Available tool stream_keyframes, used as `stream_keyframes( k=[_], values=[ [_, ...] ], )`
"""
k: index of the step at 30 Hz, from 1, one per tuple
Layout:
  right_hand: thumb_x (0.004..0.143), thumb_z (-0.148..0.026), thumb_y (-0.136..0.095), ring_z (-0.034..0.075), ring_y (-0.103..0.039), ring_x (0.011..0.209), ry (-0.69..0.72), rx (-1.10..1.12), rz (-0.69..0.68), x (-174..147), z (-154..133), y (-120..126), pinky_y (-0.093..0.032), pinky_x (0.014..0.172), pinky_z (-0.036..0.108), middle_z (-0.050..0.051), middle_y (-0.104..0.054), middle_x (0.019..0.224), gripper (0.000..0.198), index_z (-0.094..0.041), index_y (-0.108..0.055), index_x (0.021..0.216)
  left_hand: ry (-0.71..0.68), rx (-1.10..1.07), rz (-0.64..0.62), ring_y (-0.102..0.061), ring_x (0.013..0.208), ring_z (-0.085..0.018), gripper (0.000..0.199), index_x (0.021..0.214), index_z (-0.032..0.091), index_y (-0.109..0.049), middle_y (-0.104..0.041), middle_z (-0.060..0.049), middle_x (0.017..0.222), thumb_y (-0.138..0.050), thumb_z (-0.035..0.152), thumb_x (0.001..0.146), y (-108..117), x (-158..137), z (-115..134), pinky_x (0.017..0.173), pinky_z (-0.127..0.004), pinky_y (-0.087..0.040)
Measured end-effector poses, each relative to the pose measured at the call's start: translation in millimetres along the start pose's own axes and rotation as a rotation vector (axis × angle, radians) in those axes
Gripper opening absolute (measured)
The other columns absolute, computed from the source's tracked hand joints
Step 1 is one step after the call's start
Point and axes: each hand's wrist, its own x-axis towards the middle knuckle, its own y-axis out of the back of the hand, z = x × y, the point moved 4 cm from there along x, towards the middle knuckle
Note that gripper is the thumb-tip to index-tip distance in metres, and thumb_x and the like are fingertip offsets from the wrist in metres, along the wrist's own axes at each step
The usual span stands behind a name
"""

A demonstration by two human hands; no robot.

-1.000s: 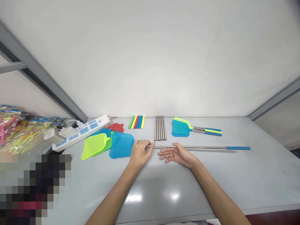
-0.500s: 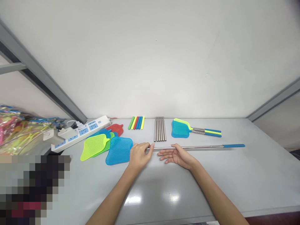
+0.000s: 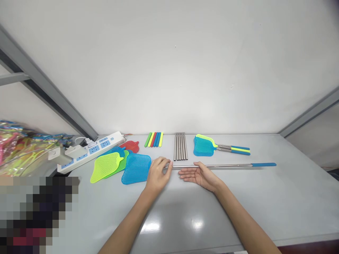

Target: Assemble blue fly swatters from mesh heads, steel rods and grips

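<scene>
A long fly swatter with a blue mesh head [image 3: 136, 169], an extended metal rod [image 3: 225, 166] and a blue handle [image 3: 264, 164] lies across the table. My left hand [image 3: 158, 175] is closed around it where head meets rod, hiding that joint. Under the middle of the rod, my right hand [image 3: 200, 177] is palm-up, fingers stretched out and thumb against the rod. Left of the swatter's head lie loose heads: a yellow-green one [image 3: 106, 166], a green one [image 3: 120, 167], a red one [image 3: 131, 146] and a partly covered blue one.
Several coloured handle grips [image 3: 154, 139] and a row of metal rods [image 3: 180, 146] lie near the wall. Short swatters [image 3: 203, 146] are stacked to their right. A power strip [image 3: 91, 151] with plugs stands at left, beside plastic-wrapped goods [image 3: 31, 151].
The swatter's blue head has shifted slightly right and turned a little in my left hand. My right hand has stayed nearly still, its fingers now closer together.
</scene>
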Motion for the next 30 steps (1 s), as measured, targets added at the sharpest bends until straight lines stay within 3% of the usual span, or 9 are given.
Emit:
stream_keyframes(
  k=[5, 11, 15, 20, 26, 30],
  values=[
    [0.078, -0.037, -0.030, 0.023, -0.054, 0.094, -0.003, 0.054, -0.008, 0.5, -1.1, -1.6, -0.030, 0.093, 0.036, 0.020, -0.055, 0.106, 0.048, -0.001, -0.057, 0.095, -0.076, -0.240, 0.153, -0.053, 0.077, -0.014, 0.013, 0.078, 0.018, -0.055, -0.055, -0.004, 0.078, -0.042, 0.020, 0.077, 8.1, -5.4, 5.9, 0.072, -0.026, -0.041],
    [0.078, -0.036, -0.031, 0.023, -0.052, 0.097, 0.023, 0.093, -0.011, 2.1, -1.9, -2.4, -0.030, 0.094, 0.035, 0.020, -0.054, 0.107, 0.050, 0.002, -0.055, 0.099, -0.320, -0.375, 0.096, -0.052, 0.070, -0.012, 0.011, 0.076, 0.018, -0.055, -0.056, -0.004, 0.073, -0.045, 0.013, 0.073, 6.6, -22.3, 32.4, 0.065, -0.025, -0.042],
    [0.078, -0.036, -0.032, 0.024, -0.053, 0.097, 0.062, 0.112, -0.005, 1.7, -3.1, -2.3, -0.030, 0.093, 0.037, 0.019, -0.057, 0.102, 0.049, 0.001, -0.052, 0.104, -0.448, -0.364, -0.060, -0.050, 0.066, -0.012, 0.010, 0.069, 0.017, -0.054, -0.056, -0.003, 0.068, -0.045, 0.014, 0.073, -3.1, -30.7, 51.7, 0.062, -0.026, -0.041],
    [0.079, -0.036, -0.032, 0.023, -0.054, 0.095, 0.084, 0.103, -0.024, -0.1, -5.7, -5.5, -0.029, 0.094, 0.037, 0.019, -0.058, 0.099, 0.049, 0.001, -0.051, 0.105, -0.406, -0.303, -0.225, -0.050, 0.070, -0.013, 0.016, 0.069, 0.016, -0.053, -0.055, -0.005, 0.075, -0.039, 0.018, 0.077, -11.0, -29.5, 56.0, 0.063, -0.026, -0.041],
    [0.079, -0.034, -0.033, 0.022, -0.052, 0.098, 0.143, 0.140, 0.017, -1.8, -9.2, -5.3, -0.029, 0.094, 0.035, 0.017, -0.052, 0.110, 0.044, -0.002, -0.054, 0.101, -0.333, -0.265, -0.265, -0.048, 0.066, -0.013, 0.020, 0.066, 0.017, -0.053, -0.053, -0.003, 0.066, -0.038, 0.022, 0.079, -14.3, -25.8, 48.8, 0.062, -0.026, -0.039],
    [0.079, -0.034, -0.033, 0.022, -0.051, 0.099, 0.168, 0.141, 0.045, -2.2, -11.7, -1.9, -0.028, 0.095, 0.035, 0.016, -0.052, 0.111, 0.043, -0.005, -0.055, 0.101, -0.201, -0.384, -0.269, -0.047, 0.066, -0.013, 0.021, 0.063, 0.017, -0.052, -0.053, -0.002, 0.063, -0.040, 0.024, 0.079, -17.3, -23.2, 46.6, 0.065, -0.027, -0.036]
  ],
)
